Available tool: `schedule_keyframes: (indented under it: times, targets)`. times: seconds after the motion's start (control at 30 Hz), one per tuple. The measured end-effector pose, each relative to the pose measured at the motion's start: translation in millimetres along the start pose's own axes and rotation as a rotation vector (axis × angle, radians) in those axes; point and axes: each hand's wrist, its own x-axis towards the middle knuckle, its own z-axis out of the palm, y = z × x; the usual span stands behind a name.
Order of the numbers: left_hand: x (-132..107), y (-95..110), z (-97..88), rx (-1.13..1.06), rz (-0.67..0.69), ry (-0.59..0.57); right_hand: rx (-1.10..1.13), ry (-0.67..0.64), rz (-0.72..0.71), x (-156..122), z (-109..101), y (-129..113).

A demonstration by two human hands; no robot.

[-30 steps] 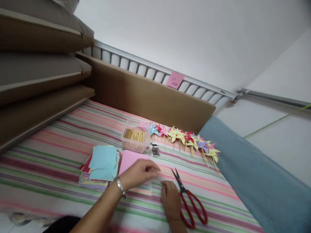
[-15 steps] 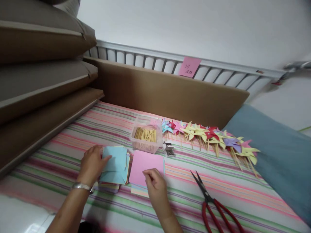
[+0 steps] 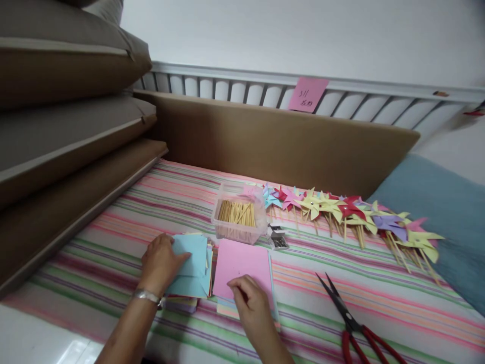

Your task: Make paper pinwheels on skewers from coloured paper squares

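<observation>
My left hand (image 3: 161, 262) lies over the left side of a stack of square papers with a light blue sheet (image 3: 195, 268) on top. Its thumb is spread away from the fingers and rests on the blue sheet. Right of it is a second stack, topped by a pink sheet (image 3: 244, 260) with a tiny dark speck on it. Over the pink sheet's lower part is my right hand (image 3: 252, 303), thumb and fingers closed in a pinch. Whatever those fingers hold, if anything, is hidden or too small to make out.
Behind the stacks stands a clear plastic box (image 3: 238, 235) of wooden sticks (image 3: 240, 215), beside a small box of metal pins (image 3: 279, 240). Paper pinwheels (image 3: 350, 208) line the board (image 3: 265, 136). Red-handled scissors (image 3: 350, 321) lie open at right. Cushions (image 3: 76, 131) rise at left.
The view has turned slightly, so everything sits further right in the picture. Both hands stay at their paper stacks, in nearly the same pose. The speck on the pink sheet now shows.
</observation>
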Motion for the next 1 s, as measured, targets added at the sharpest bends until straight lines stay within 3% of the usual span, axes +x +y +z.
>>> schedule_keyframes:
  times: [0.2, 0.33, 0.57, 1.0]
  targets:
    - [-1.0, -0.3, -3.0, 0.016, -0.036, -0.023, -0.024, 0.059, -0.031, -0.7, 3.9, 1.9]
    - [-2.5, -0.2, -3.4, 0.043, 0.004, -0.023, -0.064, 0.004, -0.039, -1.5, 2.8, 2.0]
    - [-4.3, 3.2, -5.1, 0.081, 0.021, 0.089, -0.084, -0.037, -0.002, -0.4, 0.2, -1.0]
    - [-2.8, 0.9, -4.2, 0.068, -0.026, 0.000, -0.112, -0.045, -0.018, -0.8, 1.1, 1.3]
